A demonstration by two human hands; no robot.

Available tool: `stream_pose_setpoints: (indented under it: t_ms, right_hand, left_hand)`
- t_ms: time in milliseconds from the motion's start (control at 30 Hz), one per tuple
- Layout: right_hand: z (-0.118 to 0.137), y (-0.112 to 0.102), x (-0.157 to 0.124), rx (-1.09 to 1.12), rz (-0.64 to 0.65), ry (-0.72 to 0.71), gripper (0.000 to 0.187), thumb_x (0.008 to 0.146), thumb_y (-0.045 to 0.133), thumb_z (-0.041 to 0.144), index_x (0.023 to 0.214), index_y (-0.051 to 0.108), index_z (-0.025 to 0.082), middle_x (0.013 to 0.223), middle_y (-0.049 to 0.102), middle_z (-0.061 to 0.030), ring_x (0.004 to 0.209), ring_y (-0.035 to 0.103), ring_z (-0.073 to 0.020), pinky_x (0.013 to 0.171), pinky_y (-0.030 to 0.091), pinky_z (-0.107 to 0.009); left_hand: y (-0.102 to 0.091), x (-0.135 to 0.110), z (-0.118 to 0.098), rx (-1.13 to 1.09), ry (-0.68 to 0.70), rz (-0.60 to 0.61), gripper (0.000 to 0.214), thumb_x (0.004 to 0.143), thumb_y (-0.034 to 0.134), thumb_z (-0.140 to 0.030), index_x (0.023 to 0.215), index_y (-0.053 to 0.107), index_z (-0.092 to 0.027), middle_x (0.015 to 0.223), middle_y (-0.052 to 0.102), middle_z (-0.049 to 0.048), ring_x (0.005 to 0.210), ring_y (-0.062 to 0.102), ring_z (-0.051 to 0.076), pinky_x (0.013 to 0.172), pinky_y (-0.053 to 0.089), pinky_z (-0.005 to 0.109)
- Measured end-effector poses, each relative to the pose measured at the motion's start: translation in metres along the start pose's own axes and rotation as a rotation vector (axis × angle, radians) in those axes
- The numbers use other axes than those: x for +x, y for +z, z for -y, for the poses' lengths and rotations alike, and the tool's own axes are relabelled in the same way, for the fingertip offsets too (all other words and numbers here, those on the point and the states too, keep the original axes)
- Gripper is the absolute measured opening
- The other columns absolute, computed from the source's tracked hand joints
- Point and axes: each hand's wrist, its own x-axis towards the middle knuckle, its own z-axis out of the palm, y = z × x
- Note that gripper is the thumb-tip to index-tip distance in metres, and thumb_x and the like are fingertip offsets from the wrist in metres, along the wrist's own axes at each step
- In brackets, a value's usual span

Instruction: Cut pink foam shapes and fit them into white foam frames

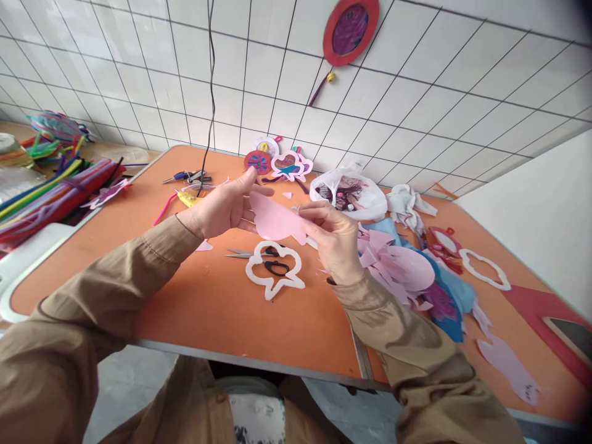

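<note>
Both hands hold a pink paper cut-out [275, 221] above the orange table [194, 308]. My left hand [222, 206] supports its left edge, fingers stretched along the paper and thumb up. On the right edge, my right hand [330, 237] pinches the paper between thumb and fingers. Below the hands lies a white fish-shaped foam frame [272, 271], resting on black-handled scissors [271, 259].
Pipe cleaners [50, 191] are heaped at the left. Finished round and heart ornaments [277, 163] lie near the tiled wall, with pliers [187, 177] and a white plastic bag [349, 192]. Pink and blue paper scraps [407, 271] and another white frame [485, 270] lie at the right. A red ornament [350, 31] hangs on the wall.
</note>
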Motion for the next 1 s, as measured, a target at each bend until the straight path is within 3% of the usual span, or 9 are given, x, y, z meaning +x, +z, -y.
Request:
stream_pose_setpoints:
  t_ms: [67,167,267,367,467,567,700,833,1000]
  right_hand:
    - [0.003,-0.001,-0.001,-0.119,0.028,-0.146,0.012,0.080,0.078,0.015,0.082,0.082,0.027,0.092,0.073,-0.0020,0.085,0.069,-0.0162,0.073,0.056,-0.031]
    - [0.005,-0.002,-0.003,-0.272,0.067,-0.293,0.017,0.085,0.075,0.013,0.088,0.082,0.028,0.095,0.074,-0.0039,0.090,0.070,-0.0188,0.073,0.058,-0.033]
    - [0.006,-0.003,-0.004,-0.389,0.107,-0.381,0.020,0.088,0.071,0.012,0.090,0.082,0.029,0.098,0.074,-0.0050,0.093,0.071,-0.0208,0.076,0.060,-0.035]
    - [0.005,-0.005,-0.004,-0.406,0.163,-0.411,0.025,0.087,0.067,0.010,0.094,0.082,0.028,0.102,0.075,-0.0056,0.095,0.073,-0.0216,0.077,0.061,-0.036]
    - [0.004,-0.007,-0.005,-0.276,0.227,-0.318,0.030,0.085,0.063,0.012,0.104,0.081,0.028,0.114,0.075,-0.0067,0.102,0.073,-0.0238,0.079,0.062,-0.037]
    - [0.003,-0.007,-0.006,-0.067,0.204,-0.041,0.029,0.088,0.061,0.024,0.110,0.079,0.026,0.119,0.076,-0.0077,0.088,0.075,-0.0212,0.071,0.061,-0.035]
    - [0.004,-0.005,-0.006,0.063,0.149,0.265,0.034,0.089,0.065,0.050,0.097,0.080,0.020,0.088,0.079,-0.0070,0.066,0.071,-0.0177,0.056,0.055,-0.030]
    - [0.010,-0.002,-0.006,-0.025,0.213,0.278,0.027,0.085,0.073,0.046,0.086,0.079,0.019,0.063,0.070,-0.0012,0.056,0.064,-0.0144,0.053,0.052,-0.027]
    - [0.023,0.003,-0.005,-0.158,0.212,0.244,0.019,0.080,0.072,0.035,0.073,0.074,0.017,0.058,0.065,0.0006,0.049,0.056,-0.0117,0.048,0.047,-0.026]
  left_hand:
    - [0.001,-0.002,-0.001,0.012,0.003,-0.016,0.070,0.084,0.071,-0.070,0.124,0.069,-0.012,0.091,0.076,0.0129,0.089,0.077,0.035,0.078,0.063,0.048]
    - [0.002,-0.005,-0.001,0.059,0.026,-0.018,0.071,0.077,0.086,-0.055,0.132,0.064,-0.016,0.105,0.076,0.0138,0.092,0.076,0.031,0.080,0.063,0.046]
    - [0.004,-0.006,-0.001,0.095,-0.010,-0.058,0.078,0.068,0.095,-0.034,0.136,0.061,-0.014,0.108,0.076,0.0136,0.094,0.074,0.029,0.080,0.062,0.043]
    - [0.003,-0.005,-0.001,0.112,-0.036,-0.070,0.081,0.064,0.095,-0.024,0.136,0.061,-0.012,0.101,0.076,0.0120,0.090,0.073,0.025,0.076,0.061,0.038]
    - [0.001,-0.003,-0.002,0.129,-0.033,-0.067,0.079,0.064,0.094,-0.021,0.135,0.063,-0.011,0.096,0.077,0.0108,0.086,0.072,0.023,0.073,0.059,0.035]
    - [0.001,-0.002,-0.003,0.145,-0.020,-0.063,0.078,0.063,0.093,-0.020,0.135,0.064,-0.011,0.092,0.077,0.0097,0.083,0.072,0.022,0.073,0.059,0.034]
    - [0.000,-0.002,-0.004,0.200,0.015,-0.065,0.081,0.060,0.094,-0.019,0.135,0.065,-0.011,0.093,0.078,0.0099,0.083,0.072,0.023,0.069,0.057,0.031]
    - [-0.004,0.001,-0.001,0.284,0.072,-0.059,0.084,0.060,0.095,-0.024,0.137,0.065,-0.013,0.099,0.078,0.0115,0.089,0.073,0.025,0.068,0.056,0.030]
    - [-0.007,0.002,0.004,0.339,0.117,-0.054,0.082,0.064,0.093,-0.029,0.140,0.064,-0.014,0.107,0.078,0.0127,0.093,0.073,0.026,0.072,0.058,0.033]
